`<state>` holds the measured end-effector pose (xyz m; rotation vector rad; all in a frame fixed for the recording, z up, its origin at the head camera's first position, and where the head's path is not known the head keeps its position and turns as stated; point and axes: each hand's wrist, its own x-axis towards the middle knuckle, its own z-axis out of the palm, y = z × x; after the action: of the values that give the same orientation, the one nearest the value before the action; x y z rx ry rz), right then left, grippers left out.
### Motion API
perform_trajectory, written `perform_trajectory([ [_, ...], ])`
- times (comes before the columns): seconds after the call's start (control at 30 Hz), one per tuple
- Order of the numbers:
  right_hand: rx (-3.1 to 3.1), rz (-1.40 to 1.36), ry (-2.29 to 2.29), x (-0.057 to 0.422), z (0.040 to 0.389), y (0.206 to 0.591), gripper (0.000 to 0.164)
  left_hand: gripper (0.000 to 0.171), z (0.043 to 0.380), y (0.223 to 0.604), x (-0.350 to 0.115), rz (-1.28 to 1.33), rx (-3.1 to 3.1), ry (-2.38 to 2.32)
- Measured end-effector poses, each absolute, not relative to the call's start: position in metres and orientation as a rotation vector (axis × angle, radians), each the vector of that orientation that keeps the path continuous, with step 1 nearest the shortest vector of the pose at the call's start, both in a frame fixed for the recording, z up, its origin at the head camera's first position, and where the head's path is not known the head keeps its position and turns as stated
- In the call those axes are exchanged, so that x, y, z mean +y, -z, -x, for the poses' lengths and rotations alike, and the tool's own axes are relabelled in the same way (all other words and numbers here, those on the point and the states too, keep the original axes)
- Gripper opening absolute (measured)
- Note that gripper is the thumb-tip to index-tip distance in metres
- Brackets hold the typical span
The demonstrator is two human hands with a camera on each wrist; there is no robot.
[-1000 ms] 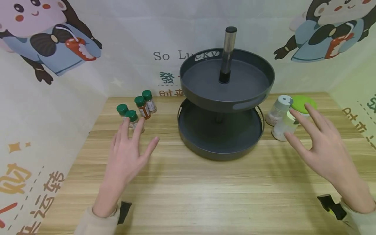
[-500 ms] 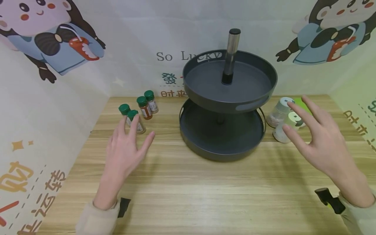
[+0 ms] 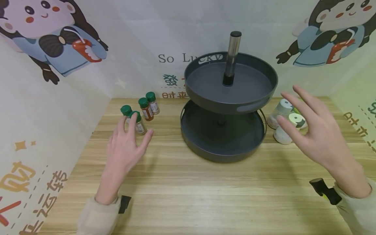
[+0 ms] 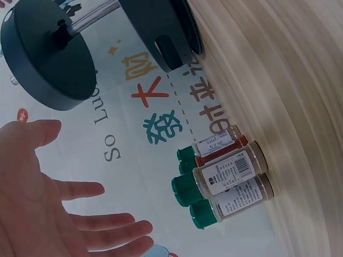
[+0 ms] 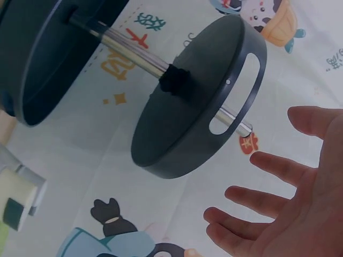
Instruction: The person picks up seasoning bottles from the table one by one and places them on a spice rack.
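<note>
My left hand point(image 3: 124, 147) hovers with spread fingers in front of several small spice bottles point(image 3: 140, 125) with green caps, holding nothing. In the left wrist view these labelled bottles point(image 4: 228, 171) stand apart from the fingers. My right hand point(image 3: 320, 137) is raised with its fingers spread, and it holds nothing either. It partly covers a white-capped shaker point(image 3: 276, 117), a pale-capped shaker point(image 3: 283, 134) and something green-topped. Between the hands stands a dark grey two-tier round tray point(image 3: 223, 158) with a metal post point(image 3: 232, 55); neither hand touches it. The right wrist view shows its upper tier point(image 5: 187, 96) beyond my fingertips.
A wood-grain table point(image 3: 205, 195) carries everything. Printed cloth walls point(image 3: 132, 32) close it in at the back and both sides. Each wrist wears a black-strapped device, such as the right strap point(image 3: 325, 191).
My right hand has risen and shifted left, covering more of the green top. The left hand has drawn slightly back. The view has tilted a little; bottles, shakers and tray stay in place.
</note>
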<state>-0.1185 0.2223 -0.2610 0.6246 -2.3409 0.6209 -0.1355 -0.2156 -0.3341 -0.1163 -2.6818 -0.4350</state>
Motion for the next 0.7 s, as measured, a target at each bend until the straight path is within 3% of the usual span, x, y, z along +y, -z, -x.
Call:
perform_trajectory([
  [0.7, -2.266, -0.693, -0.680, 0.202, 0.131, 0.246, 0.050, 0.078, 0.160, 0.342, -0.227, 0.083, -2.694, 0.427],
])
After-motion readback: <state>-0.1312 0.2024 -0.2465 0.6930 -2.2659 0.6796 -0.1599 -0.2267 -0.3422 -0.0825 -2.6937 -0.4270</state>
